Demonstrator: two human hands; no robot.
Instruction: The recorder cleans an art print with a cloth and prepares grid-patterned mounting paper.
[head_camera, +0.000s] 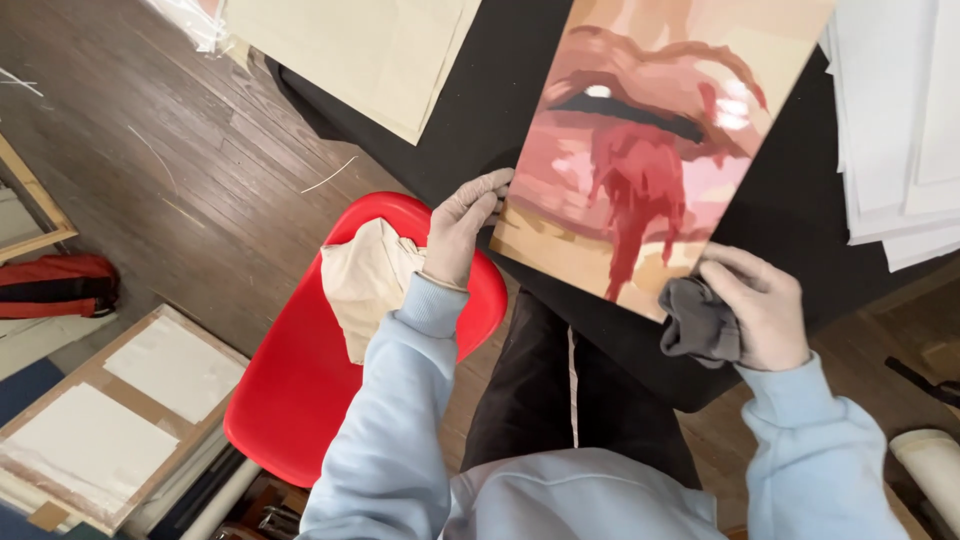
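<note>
A painted panel (640, 150) showing large lips and red drips lies tilted on a black table (500, 110). My left hand (462, 228), in a pale glove, grips the panel's lower left edge. At the panel's lower right corner my gloved right hand (757, 305) holds a bunched grey cloth (695, 320) against the edge. Both sleeves are light blue.
A red chair (310, 390) stands to my left with a beige cloth (365, 280) on its seat. Cream sheets (360, 50) and a stack of white sheets (900, 120) lie on the table. Framed boards (120, 410) rest on the wooden floor at left.
</note>
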